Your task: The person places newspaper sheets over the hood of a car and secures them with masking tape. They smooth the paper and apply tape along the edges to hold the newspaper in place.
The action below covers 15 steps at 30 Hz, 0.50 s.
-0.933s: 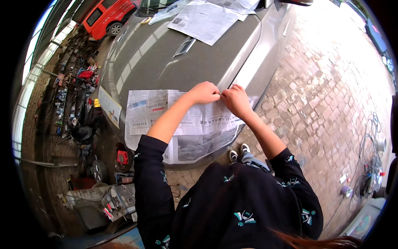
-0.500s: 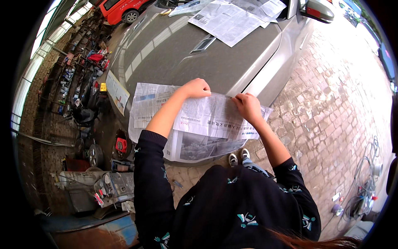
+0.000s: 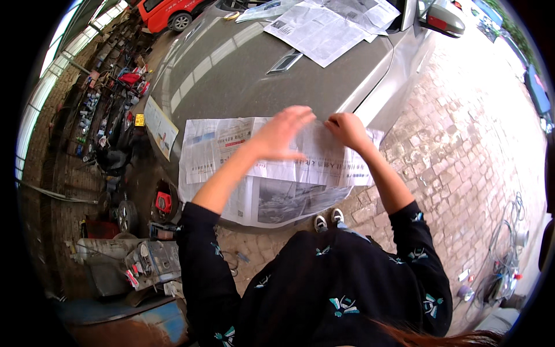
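At the centre of the frame, the left hand (image 3: 282,136), blurred, spreads its fingers wide over the upper part of the newspaper sheets (image 3: 277,189), which extend below it and to either side across the front of the grey car (image 3: 243,81). Just right of centre, the right hand (image 3: 349,132) has its fingers curled at the sheets' upper edge, the paper reaching below it; whether it pinches anything, I cannot tell.

Pale paving blocks (image 3: 445,156) covered the floor at right — washed out by strong light farther off. Dense clutter (image 3: 88,115) lined the left, near bright panels (image 3: 30,124).
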Each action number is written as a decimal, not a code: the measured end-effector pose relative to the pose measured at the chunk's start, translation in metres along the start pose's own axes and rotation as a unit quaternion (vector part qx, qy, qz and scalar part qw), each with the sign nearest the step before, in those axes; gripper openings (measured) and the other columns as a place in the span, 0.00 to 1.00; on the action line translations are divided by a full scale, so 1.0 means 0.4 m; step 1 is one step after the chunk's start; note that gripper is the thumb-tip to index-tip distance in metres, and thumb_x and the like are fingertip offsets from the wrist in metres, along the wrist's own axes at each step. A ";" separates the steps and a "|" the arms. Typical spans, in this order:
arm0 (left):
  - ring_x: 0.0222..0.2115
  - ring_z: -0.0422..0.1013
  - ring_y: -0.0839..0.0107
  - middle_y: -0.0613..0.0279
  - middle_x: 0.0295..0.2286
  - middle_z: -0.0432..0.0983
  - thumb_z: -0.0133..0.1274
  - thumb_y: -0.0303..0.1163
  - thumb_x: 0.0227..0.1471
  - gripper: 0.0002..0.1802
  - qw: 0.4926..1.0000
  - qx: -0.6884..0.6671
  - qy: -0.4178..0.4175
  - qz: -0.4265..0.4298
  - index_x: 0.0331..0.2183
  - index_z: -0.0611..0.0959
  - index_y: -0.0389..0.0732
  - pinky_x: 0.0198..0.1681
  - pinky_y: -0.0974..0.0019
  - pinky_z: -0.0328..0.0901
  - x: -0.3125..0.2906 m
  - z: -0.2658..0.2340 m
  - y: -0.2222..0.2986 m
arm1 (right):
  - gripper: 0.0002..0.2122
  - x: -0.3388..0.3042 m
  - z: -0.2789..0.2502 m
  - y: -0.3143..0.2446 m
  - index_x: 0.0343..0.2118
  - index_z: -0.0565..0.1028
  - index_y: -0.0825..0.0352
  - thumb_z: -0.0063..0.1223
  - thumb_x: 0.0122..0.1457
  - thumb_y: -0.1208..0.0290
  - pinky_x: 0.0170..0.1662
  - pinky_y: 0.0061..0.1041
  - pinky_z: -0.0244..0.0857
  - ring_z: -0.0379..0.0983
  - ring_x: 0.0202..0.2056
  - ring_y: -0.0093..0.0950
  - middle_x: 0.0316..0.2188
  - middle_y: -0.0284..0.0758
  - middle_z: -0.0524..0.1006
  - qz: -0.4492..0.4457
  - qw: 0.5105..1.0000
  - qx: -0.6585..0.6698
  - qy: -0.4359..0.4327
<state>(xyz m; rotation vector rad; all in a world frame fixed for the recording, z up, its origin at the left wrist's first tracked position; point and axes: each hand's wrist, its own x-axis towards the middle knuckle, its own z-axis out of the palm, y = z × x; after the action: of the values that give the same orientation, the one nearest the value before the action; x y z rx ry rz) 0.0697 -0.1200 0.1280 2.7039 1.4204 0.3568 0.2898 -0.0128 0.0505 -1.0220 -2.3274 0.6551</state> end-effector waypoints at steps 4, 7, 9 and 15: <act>0.62 0.51 0.62 0.55 0.59 0.56 0.64 0.48 0.40 0.46 0.977 0.158 -0.035 0.140 0.59 0.65 0.44 0.66 0.58 0.47 -0.007 0.065 0.165 | 0.11 0.122 -0.014 0.007 0.30 0.81 0.66 0.56 0.53 0.62 0.36 0.38 0.70 0.76 0.31 0.44 0.27 0.45 0.79 -0.011 0.998 0.019 -0.066; 0.56 0.62 0.63 0.55 0.53 0.67 0.58 0.37 0.46 0.30 0.928 0.329 0.109 0.136 0.52 0.73 0.44 0.59 0.59 0.59 0.004 0.148 0.131 | 0.13 0.187 -0.029 0.002 0.33 0.81 0.67 0.57 0.54 0.61 0.38 0.34 0.70 0.78 0.32 0.41 0.29 0.45 0.80 -0.015 0.994 0.071 -0.086; 0.48 0.69 0.64 0.58 0.46 0.73 0.55 0.31 0.47 0.21 0.964 0.238 0.101 0.059 0.46 0.78 0.43 0.51 0.60 0.65 0.018 0.137 0.098 | 0.14 0.216 -0.039 0.018 0.34 0.81 0.68 0.57 0.55 0.60 0.39 0.32 0.70 0.78 0.32 0.38 0.30 0.44 0.81 -0.045 0.988 0.128 -0.072; 0.31 0.75 0.54 0.57 0.29 0.79 0.53 0.29 0.48 0.07 0.955 -0.051 0.231 -0.178 0.31 0.83 0.44 0.33 0.56 0.70 0.118 0.009 0.042 | 0.12 0.043 -0.084 0.127 0.41 0.73 0.72 0.52 0.62 0.68 0.46 0.26 0.66 0.74 0.39 0.28 0.36 0.39 0.77 0.107 0.852 0.231 0.457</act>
<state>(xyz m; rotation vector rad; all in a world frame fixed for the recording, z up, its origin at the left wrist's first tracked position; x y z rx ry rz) 0.1099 -0.0909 0.1353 2.3025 1.8943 1.0461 0.3269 0.0381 0.0493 -1.0448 -1.1671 0.5829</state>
